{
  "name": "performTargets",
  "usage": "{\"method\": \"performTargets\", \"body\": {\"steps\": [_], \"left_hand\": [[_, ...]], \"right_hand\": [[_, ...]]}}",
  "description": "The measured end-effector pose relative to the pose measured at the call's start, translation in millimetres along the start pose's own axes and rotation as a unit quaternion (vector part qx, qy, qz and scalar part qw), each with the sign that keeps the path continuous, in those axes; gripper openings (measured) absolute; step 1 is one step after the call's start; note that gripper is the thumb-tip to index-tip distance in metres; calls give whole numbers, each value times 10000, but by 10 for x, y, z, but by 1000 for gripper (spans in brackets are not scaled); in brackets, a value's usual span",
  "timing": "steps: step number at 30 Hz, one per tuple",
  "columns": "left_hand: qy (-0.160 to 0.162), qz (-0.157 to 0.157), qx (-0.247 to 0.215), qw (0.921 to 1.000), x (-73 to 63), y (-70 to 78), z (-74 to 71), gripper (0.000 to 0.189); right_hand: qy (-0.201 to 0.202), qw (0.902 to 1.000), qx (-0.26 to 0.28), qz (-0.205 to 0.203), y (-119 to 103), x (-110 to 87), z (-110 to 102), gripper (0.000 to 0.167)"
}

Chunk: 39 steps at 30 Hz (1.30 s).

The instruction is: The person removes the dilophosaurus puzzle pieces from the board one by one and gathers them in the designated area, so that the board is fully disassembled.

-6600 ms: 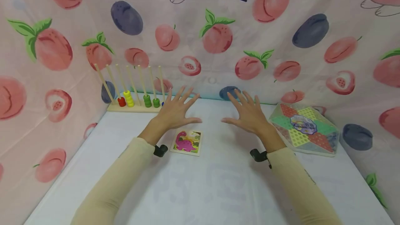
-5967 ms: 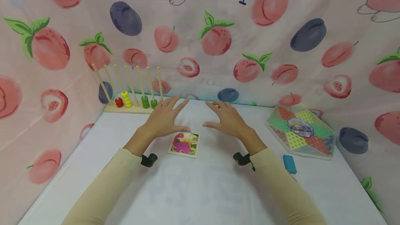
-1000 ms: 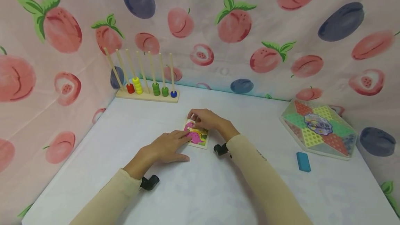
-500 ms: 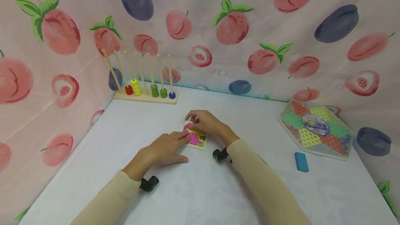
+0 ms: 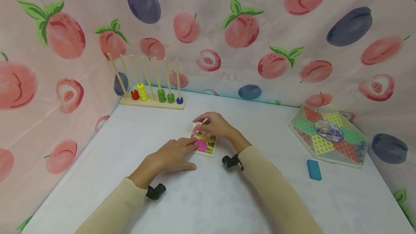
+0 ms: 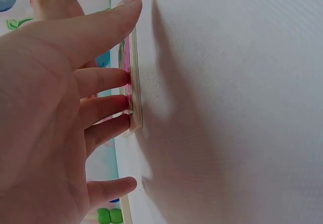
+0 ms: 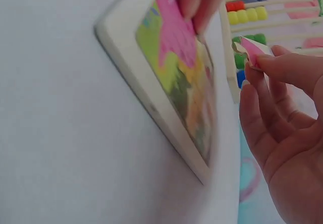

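Note:
A small wooden jigsaw puzzle [image 5: 205, 147] with a pink dinosaur picture lies flat near the middle of the white table. My left hand [image 5: 173, 154] reaches in from the left, its extended fingertips resting on the puzzle's left edge, thumb held out. In the left wrist view three middle fingers [image 6: 108, 103] meet the edge of the frame. Over the puzzle's far part is my right hand [image 5: 216, 124]. Between thumb and index finger it pinches a pink-and-white puzzle piece [image 7: 251, 48], raised off the board in the right wrist view.
A wooden bead counting rack [image 5: 151, 103] with upright pegs stands at the back left. At the right lie a hexagonal box [image 5: 328, 133] with a patterned lid and a blue block [image 5: 313, 169]. Fruit-print cloth [image 5: 208, 28] hangs behind the table.
Both hands were spread apart above the table several seconds ago and have come to the puzzle. Over the last half second my right hand has risen slightly, while the left stays in place.

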<state>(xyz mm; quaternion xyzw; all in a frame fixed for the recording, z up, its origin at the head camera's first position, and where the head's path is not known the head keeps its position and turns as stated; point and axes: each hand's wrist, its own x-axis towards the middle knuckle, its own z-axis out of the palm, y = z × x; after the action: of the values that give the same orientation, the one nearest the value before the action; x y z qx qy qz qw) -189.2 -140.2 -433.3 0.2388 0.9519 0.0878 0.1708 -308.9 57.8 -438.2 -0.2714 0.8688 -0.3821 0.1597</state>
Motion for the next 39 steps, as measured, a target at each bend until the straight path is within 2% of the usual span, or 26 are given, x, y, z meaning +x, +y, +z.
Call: {"method": "performTargets", "body": {"steps": [5,9,17,20,24,31,39], "left_hand": [[34,-49,16,10000,27,10,3,85],[86,-62,103,9999,43,27,4,86],[75,-26,202,9998,31,43,37,85],[165,23,272,9995,32,31,47,85],[230,89,266,9993,39,15,41,86],[144,75,248,9996,26,0,50,87],[161,150,238,9995,28,9,57,86]], "right_hand": [[526,9985,101,-129,12,-108,-175,27],[838,9963,203,-47,48,-235,-313,21],[1020,9928,-46,620,232,-580,-582,25],[1153,9908,-103,695,326,-692,-681,26],[1248,9893,74,750,454,-813,-779,26],[1096,9876,393,1056,654,-924,-780,30],[1160,9843,119,1329,830,-886,-681,29]]}}
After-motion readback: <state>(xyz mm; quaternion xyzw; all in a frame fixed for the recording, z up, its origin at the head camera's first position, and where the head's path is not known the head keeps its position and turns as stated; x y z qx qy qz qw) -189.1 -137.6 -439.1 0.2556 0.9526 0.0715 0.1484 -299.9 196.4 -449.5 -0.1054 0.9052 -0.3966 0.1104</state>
